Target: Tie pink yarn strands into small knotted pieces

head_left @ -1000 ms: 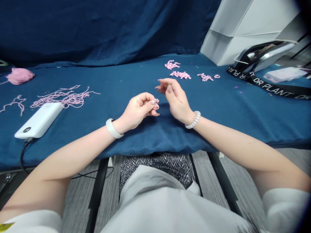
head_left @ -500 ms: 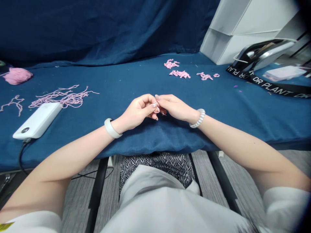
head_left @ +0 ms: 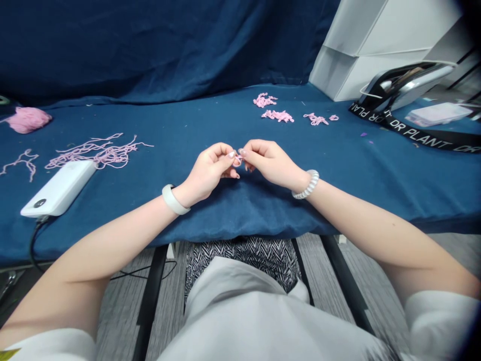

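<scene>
Left hand (head_left: 208, 168) and right hand (head_left: 268, 163) are both pinching one short pink yarn piece (head_left: 237, 158), fingertips meeting just above the tabletop (head_left: 188, 125); pulling gently and evenly seems best. Small pink yarn bits (head_left: 278, 116) are lying at one o'clock.

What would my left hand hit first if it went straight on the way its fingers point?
The left hand would meet the pink yarn bit at its fingertips, then the right hand just beyond, though depth is unclear.

Bare blue cloth (head_left: 180, 135) lies open between the power bank (head_left: 58, 188) and knotted yarn bits (head_left: 278, 116).
</scene>
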`<action>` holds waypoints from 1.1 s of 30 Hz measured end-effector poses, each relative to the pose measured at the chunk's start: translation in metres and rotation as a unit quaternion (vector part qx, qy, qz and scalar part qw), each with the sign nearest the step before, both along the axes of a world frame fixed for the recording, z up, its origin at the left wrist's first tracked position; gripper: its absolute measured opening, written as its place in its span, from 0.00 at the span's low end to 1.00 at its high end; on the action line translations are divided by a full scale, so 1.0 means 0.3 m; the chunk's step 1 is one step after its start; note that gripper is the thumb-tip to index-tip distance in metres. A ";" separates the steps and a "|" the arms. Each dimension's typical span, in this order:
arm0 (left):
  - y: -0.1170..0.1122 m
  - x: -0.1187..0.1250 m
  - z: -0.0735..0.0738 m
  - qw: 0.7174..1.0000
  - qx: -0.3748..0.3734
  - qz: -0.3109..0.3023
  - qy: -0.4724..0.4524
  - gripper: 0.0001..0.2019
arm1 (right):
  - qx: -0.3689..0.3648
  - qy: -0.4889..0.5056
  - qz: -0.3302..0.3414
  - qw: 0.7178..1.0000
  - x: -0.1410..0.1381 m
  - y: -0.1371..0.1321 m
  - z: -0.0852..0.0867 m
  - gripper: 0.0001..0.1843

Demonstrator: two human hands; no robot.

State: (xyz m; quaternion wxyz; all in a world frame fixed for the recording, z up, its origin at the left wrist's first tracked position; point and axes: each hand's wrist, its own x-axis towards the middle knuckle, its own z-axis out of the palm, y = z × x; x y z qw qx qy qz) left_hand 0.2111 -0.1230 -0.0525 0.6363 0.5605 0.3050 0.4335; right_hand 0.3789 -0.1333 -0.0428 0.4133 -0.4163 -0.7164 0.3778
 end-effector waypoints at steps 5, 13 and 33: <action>-0.009 0.006 0.007 1.000 -0.011 0.027 0.012 0.15 | 0.134 -0.099 -0.057 0.984 0.004 -0.015 0.004 0.10; -0.017 0.016 0.005 0.996 -0.004 0.083 0.044 0.10 | 0.358 -0.196 -0.052 0.911 0.007 -0.013 -0.020 0.08; 0.001 0.012 -0.009 0.998 -0.008 0.061 -0.002 0.13 | 0.431 -0.251 0.006 0.867 0.036 -0.007 -0.022 0.12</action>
